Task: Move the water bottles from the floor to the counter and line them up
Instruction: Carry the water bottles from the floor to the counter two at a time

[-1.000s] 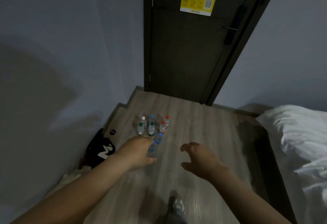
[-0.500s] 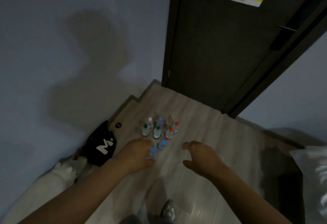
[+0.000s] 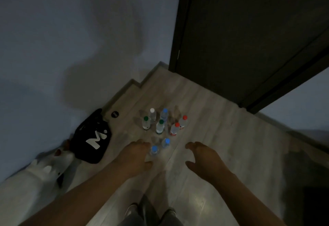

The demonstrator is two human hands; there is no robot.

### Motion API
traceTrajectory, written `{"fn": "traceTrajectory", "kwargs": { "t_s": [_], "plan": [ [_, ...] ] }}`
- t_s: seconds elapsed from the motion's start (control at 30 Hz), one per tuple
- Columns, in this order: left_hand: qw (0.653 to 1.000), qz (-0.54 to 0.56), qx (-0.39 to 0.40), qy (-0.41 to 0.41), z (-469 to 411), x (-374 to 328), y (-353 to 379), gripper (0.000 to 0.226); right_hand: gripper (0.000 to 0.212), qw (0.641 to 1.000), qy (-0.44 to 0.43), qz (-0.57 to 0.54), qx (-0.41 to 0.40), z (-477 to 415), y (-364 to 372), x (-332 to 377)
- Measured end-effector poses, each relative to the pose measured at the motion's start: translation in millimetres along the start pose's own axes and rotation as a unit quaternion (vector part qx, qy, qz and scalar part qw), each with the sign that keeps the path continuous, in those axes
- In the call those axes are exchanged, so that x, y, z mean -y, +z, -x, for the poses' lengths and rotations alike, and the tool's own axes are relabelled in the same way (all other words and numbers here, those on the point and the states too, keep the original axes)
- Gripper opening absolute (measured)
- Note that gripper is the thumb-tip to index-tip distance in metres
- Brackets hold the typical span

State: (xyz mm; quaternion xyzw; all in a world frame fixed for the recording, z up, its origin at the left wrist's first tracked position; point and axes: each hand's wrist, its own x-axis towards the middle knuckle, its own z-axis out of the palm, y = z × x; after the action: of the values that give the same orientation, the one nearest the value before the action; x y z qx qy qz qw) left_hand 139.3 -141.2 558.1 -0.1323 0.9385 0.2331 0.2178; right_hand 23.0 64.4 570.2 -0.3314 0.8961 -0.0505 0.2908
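Several small clear water bottles stand upright on the wooden floor. At the back are a white-capped bottle and a blue-capped bottle, with two green-capped bottles and two red-capped bottles nearer me. Closest are two blue-capped bottles. My left hand curls its fingers and thumb round the body of the nearest blue-capped bottle. The other near blue-capped bottle stands free beside it. My right hand hovers to the right with fingers loosely curved, holding nothing.
A black bag with a white M lies by the wall at left, with a small black disc behind it. White fabric fills the lower left. A dark door stands behind. My feet are below.
The view has swung closer to the bottles and down; the door sign and the bed have left the frame. Both hands stay in nearly the same pose by the near bottles.
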Motion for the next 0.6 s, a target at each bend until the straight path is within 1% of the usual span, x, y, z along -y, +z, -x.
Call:
{"fn": "traceTrajectory", "kwargs": {
  "t_s": [0.13, 0.2, 0.33, 0.43, 0.53, 0.6],
  "plan": [
    [1.0, -0.008, 0.006, 0.002, -67.2, 40.6, 64.0, 0.057, 0.056, 1.0, -0.007, -0.001, -0.001, -69.5, 60.1, -30.5],
    [1.0, -0.012, 0.013, -0.002, -103.6, 63.2, 102.0, 0.054, 0.056, 1.0, 0.0, 0.001, -0.003, -108.6, 95.3, -48.8],
    [1.0, -0.017, 0.019, -0.007, -173.2, 106.4, 177.7, 0.049, 0.056, 0.999, 0.023, -0.015, -0.037, -178.8, 171.5, -89.2],
    [1.0, -0.01, 0.0, -0.009, -218.2, 136.6, 224.6, 0.055, 0.059, 0.998, 0.036, -0.024, -0.043, -220.6, 225.3, -117.3],
    [1.0, -0.01, -0.015, -0.005, -253.4, 161.4, 262.8, 0.069, 0.062, 0.998, 0.037, -0.005, -0.051, -256.4, 269.9, -140.8],
    [1.0, -0.002, -0.019, 0.004, -270.4, 172.2, 281.7, 0.074, 0.063, 0.997, 0.039, 0.0, -0.067, -275.8, 294.2, -153.3]
  ]
}}
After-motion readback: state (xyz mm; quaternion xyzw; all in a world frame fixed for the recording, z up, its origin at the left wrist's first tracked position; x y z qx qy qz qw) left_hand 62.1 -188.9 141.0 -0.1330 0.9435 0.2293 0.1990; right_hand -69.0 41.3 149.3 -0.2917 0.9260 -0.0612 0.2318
